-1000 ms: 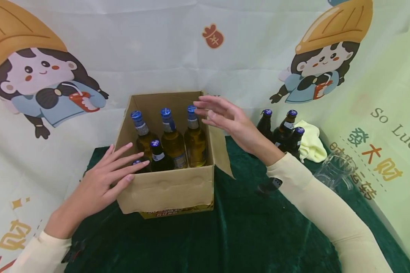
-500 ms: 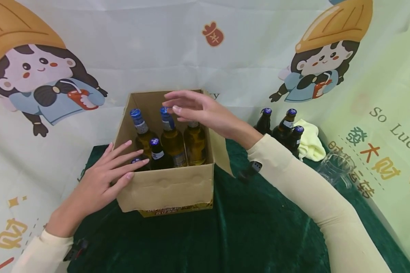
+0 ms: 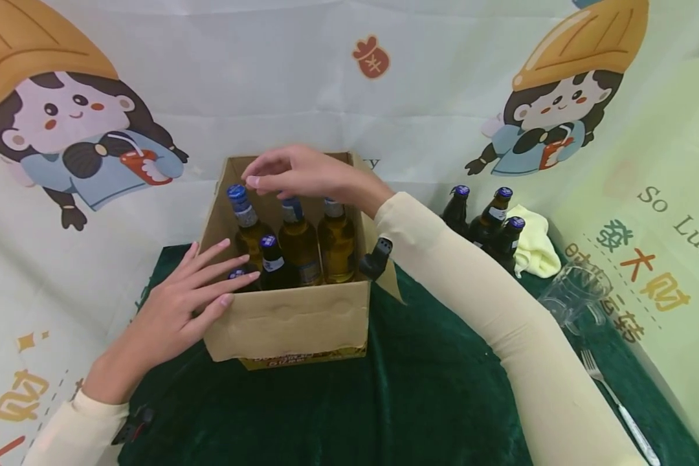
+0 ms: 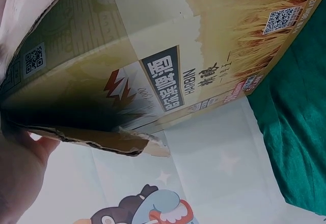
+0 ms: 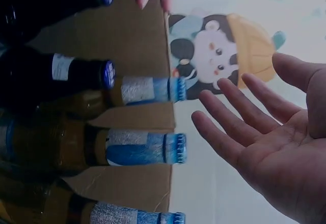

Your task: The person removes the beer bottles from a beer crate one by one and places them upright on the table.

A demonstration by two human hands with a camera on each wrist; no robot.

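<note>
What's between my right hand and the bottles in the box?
Nothing: the right wrist view shows a bare gap between your right hand and the bottles, with the backdrop behind.

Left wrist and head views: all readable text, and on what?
"HARBIN": yellow cardboard box
"哈尔滨啤酒": same box
"So Luck", cut by frame: pale fabric backdrop, right
"發大财": backdrop, right
"财": backdrop, left
Other backdrop characters: unclear or partly hidden
Too small or blurred: box fine print, blue-capped glass bottles (labels)
</note>
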